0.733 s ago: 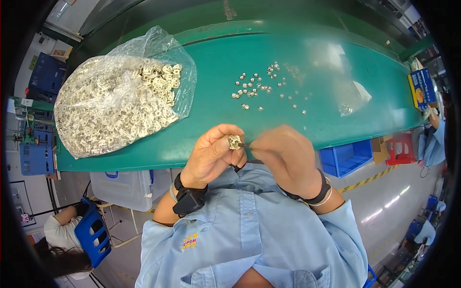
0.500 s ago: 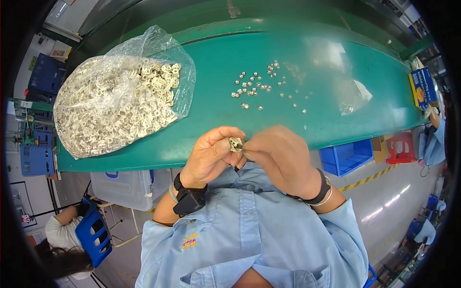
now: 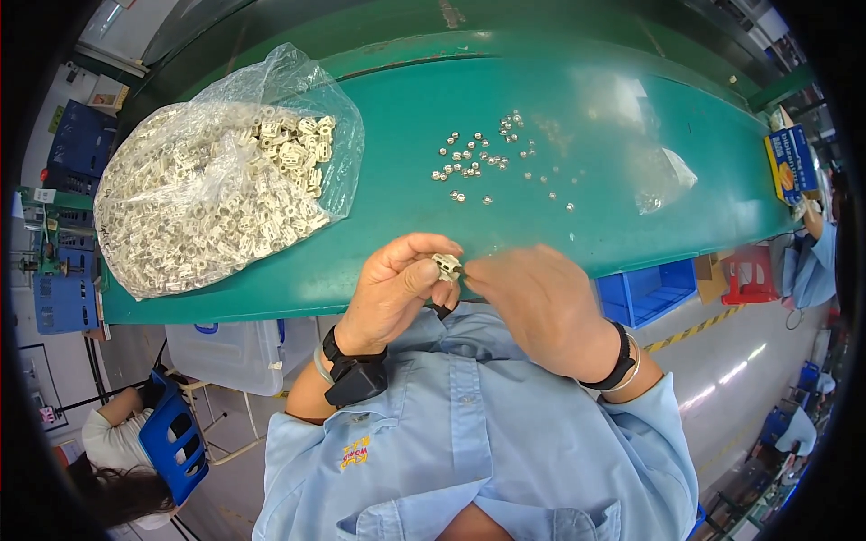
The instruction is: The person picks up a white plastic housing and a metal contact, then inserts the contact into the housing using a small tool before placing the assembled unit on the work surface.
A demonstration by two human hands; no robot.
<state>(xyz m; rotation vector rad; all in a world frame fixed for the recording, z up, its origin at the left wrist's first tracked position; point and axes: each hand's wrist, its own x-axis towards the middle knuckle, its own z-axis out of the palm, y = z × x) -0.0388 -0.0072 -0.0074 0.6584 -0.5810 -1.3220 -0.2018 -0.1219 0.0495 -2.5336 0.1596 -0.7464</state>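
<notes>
Between the thumb and fingers of my left hand (image 3: 390,290) is a small cream plastic part (image 3: 446,267) with slots in it. Just right of that part, my right hand (image 3: 541,307) is smeared by motion; its fingertips point toward the part with a narrow gap between. Whether anything is in those fingers I cannot make out. Beyond both hands, several small shiny metal balls (image 3: 465,169) lie scattered on the green tabletop (image 3: 397,162). To the left, a large clear plastic bag (image 3: 347,171) lies with its mouth to the right, full of similar cream parts (image 3: 216,198).
At the right of the table lies a clear plastic scrap (image 3: 672,180), and a blue and yellow box (image 3: 792,167) stands at its end. Below the edge are a blue bin (image 3: 645,293), a red stool (image 3: 750,275) and a lidded clear tub (image 3: 225,356). Another person sits at lower left.
My right hand has drawn slightly to the right, off the cream part. My left hand keeps its hold, and the part's slotted face now shows more plainly.
</notes>
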